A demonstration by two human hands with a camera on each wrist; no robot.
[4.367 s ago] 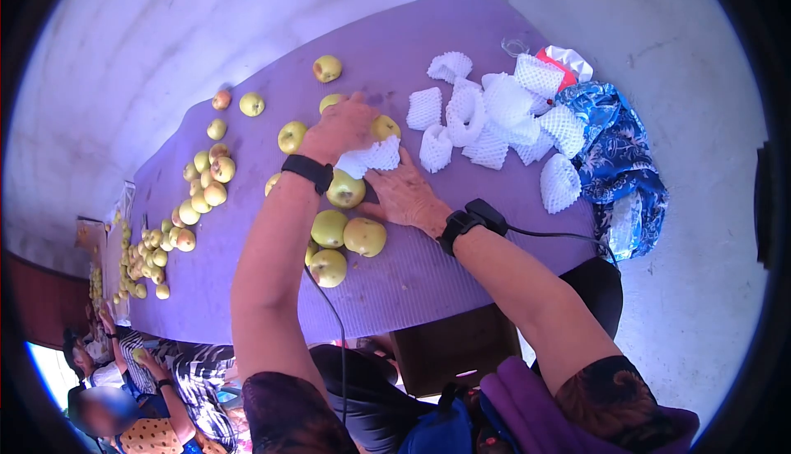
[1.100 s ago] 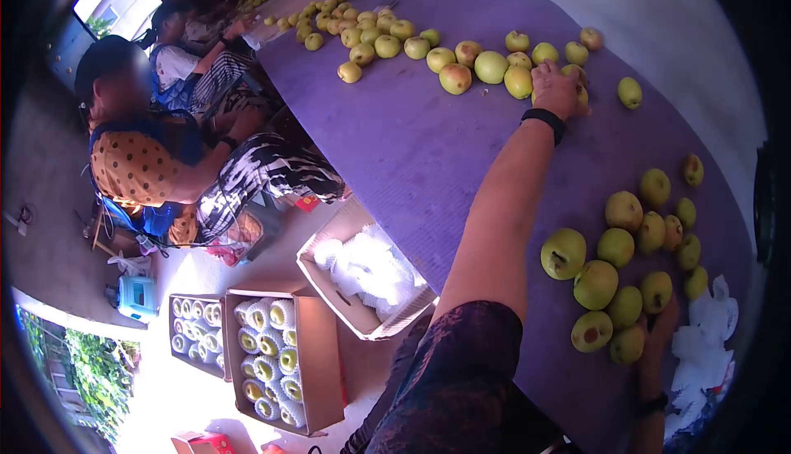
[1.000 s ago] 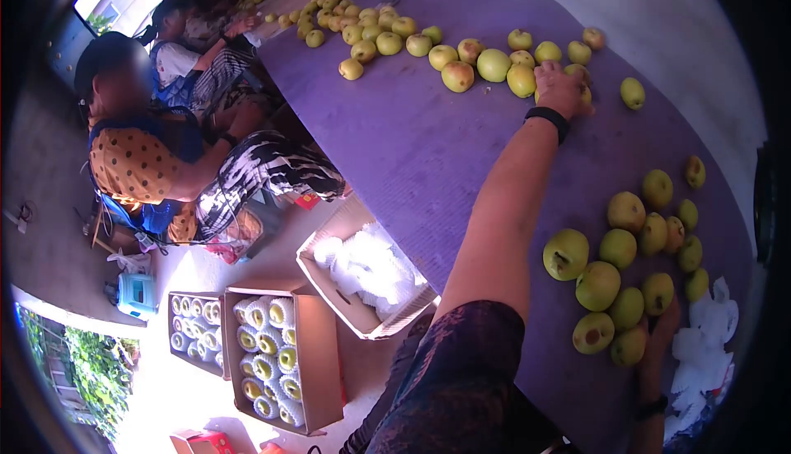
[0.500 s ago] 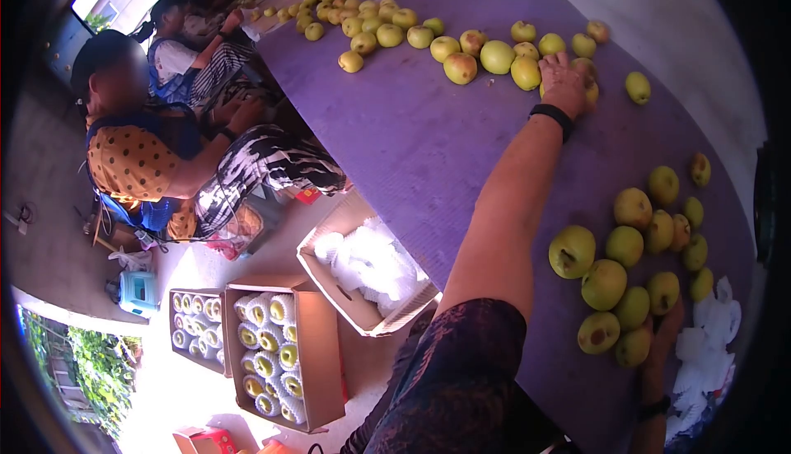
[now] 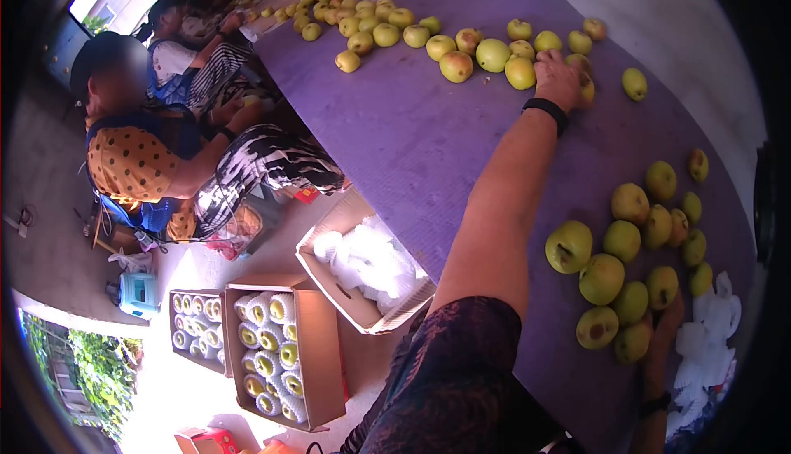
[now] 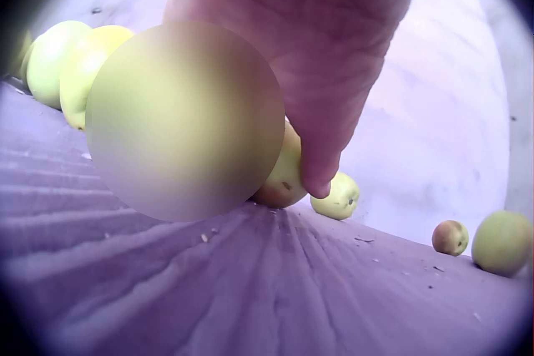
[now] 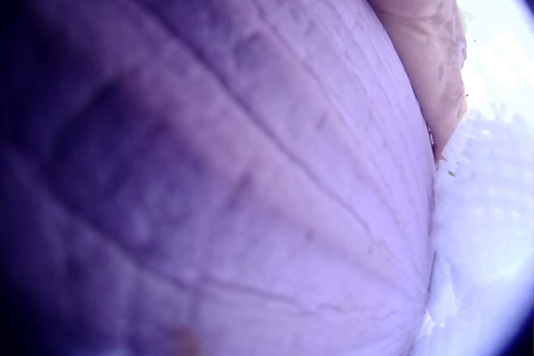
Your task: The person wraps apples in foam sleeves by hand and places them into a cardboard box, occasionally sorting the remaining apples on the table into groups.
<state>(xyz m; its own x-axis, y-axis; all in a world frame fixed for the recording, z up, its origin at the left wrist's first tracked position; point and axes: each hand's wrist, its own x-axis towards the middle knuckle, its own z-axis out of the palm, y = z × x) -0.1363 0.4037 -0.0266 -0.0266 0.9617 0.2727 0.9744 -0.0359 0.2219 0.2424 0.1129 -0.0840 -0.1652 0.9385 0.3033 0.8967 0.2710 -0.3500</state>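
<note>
In the head view, my left hand [image 5: 558, 81] reaches across the purple-covered table and grips down over a yellow-green apple [image 5: 587, 90] at the end of a long row. The left wrist view shows its thumb [image 6: 321, 160] pointing down against a reddish apple [image 6: 282, 176], with a large blurred apple [image 6: 188, 122] in front. Its other fingers are largely hidden. My right hand [image 5: 666, 326] rests low at the right beside a cluster of apples, its fingers partly hidden behind a blemished apple [image 5: 662, 287]. Part of that hand [image 7: 421, 30] shows along the purple surface in the right wrist view.
White foam net sleeves [image 5: 707, 330] lie right of my right hand. Below the table stand an open carton [image 5: 362, 306] of white foam and a box [image 5: 321, 363] of sleeved apples. Two people [image 5: 136, 157] sit along the left edge. A wall [image 5: 692, 34] borders the far side.
Earlier both hands were together by a white foam sleeve among the apples. Since then the left hand has reached out to the apple row and the view has turned left. Over the last second both hands barely move.
</note>
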